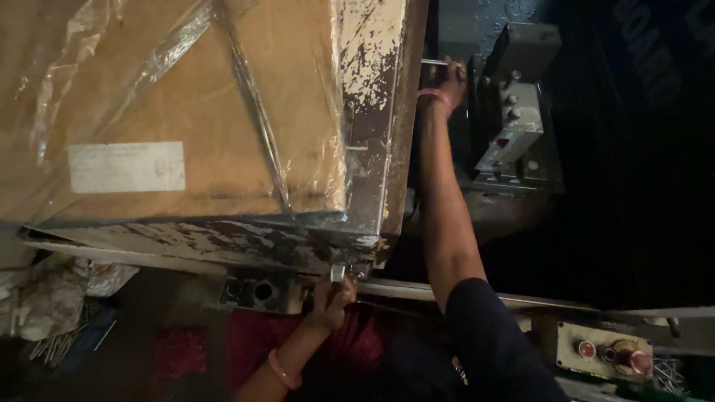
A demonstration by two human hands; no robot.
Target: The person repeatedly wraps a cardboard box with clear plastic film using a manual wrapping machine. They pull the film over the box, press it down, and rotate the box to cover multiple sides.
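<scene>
The right hand (447, 83) stretches far forward, fingers closed around a thin metal rod (433, 62), while the left hand (331, 298) reaches up, fingers pinching a small bolt (337, 273) under the bench (223, 238).

Dim, uneven light; bright upper left, near-black right side.

Light falls from above onto the plastic-wrapped cardboard sheet (171, 112), rendering it warm tan, with streaks of glare along the film's creases near its top edge. The chipped metal table edge (223, 238) catches a thin specular line at its front corner. Below that edge, shadow swallows most detail; the left hand (331, 298) shows only faintly. The right hand (447, 78) reaches into a dark recess, soft and grainy. The far right is underexposed to black. The control box (607, 353) at lower right is weakly lit. Overall focus is slightly soft.
</scene>
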